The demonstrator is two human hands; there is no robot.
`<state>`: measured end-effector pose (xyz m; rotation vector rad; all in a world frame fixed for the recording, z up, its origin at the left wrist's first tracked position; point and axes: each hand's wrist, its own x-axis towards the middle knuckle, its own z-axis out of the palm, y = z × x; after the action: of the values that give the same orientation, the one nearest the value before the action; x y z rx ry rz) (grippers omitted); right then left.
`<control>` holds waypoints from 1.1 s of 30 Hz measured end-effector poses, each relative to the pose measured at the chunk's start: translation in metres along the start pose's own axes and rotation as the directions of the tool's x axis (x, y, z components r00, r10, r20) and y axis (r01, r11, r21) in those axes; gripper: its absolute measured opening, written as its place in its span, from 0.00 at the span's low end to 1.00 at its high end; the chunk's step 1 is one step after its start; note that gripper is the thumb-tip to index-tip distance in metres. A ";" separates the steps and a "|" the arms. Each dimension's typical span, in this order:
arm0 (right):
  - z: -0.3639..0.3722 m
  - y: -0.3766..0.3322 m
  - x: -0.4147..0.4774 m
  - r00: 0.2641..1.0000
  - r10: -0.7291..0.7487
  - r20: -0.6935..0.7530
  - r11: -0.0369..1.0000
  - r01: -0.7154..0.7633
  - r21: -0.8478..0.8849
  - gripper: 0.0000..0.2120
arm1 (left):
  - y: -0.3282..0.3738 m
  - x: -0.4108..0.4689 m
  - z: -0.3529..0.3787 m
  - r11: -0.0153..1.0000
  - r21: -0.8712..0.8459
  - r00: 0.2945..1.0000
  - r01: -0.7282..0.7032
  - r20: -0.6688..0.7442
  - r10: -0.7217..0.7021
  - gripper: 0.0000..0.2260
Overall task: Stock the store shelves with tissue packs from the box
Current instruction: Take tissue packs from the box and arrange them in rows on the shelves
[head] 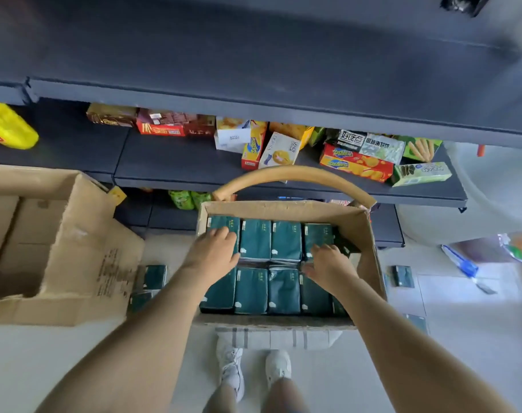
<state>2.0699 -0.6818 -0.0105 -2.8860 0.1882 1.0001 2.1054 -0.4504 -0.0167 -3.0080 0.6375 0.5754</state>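
An open cardboard box stands on the floor in front of me, filled with two rows of dark green tissue packs. My left hand lies on the far-left pack of the back row, fingers spread over it. My right hand reaches onto the right end of the rows, fingers bent down between the packs; whether it grips one cannot be made out. The dark grey store shelves rise just behind the box.
Snack boxes fill the right of the middle shelf. A large empty carton lies at the left. Loose green packs lie on the floor on both sides. A curved tan handle arches over the box. My feet are below it.
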 end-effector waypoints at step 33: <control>0.157 0.046 0.065 0.846 0.441 0.300 0.222 -0.427 0.877 0.23 | 0.035 0.076 0.140 0.981 -0.176 0.945 -0.075 0.302 0.126 0.25</control>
<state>2.0182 -0.7149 -0.1757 -1.7147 1.2082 0.5547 2.1067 -0.4995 -0.1725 -2.9390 0.7574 1.1330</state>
